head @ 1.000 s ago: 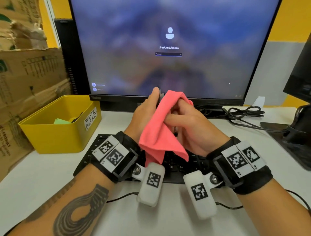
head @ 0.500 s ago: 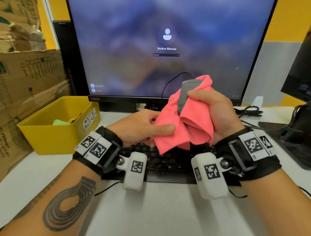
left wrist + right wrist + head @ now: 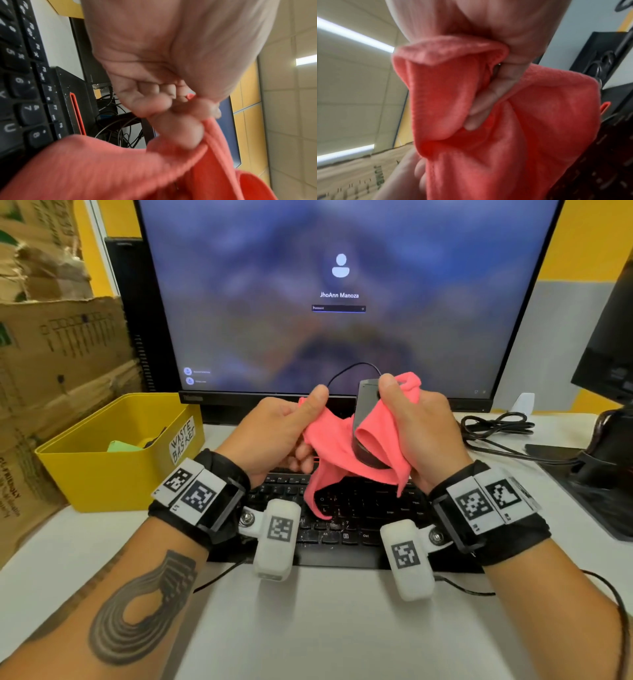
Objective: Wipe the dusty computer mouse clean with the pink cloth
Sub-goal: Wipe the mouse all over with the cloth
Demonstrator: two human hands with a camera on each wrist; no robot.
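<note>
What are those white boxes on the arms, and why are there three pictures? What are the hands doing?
The white boxes are little cameras strapped to a person's wrists. One picture comes from a camera on the head; the other two look along each hand. The right hand holds a dark computer mouse wrapped in a pink cloth. The left hand pinches the cloth's other end. Below them, a black keyboard lies on the white desk. A yellow waste basket sits to the left, and a monitor stands behind.

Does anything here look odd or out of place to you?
One thing: the computer mouse is off the desk, held upright in mid-air above the keyboard by the right hand, half wrapped in the pink cloth. The left hand pinches the cloth's other edge. That fits wiping. Nothing looks spilled or broken.
</note>
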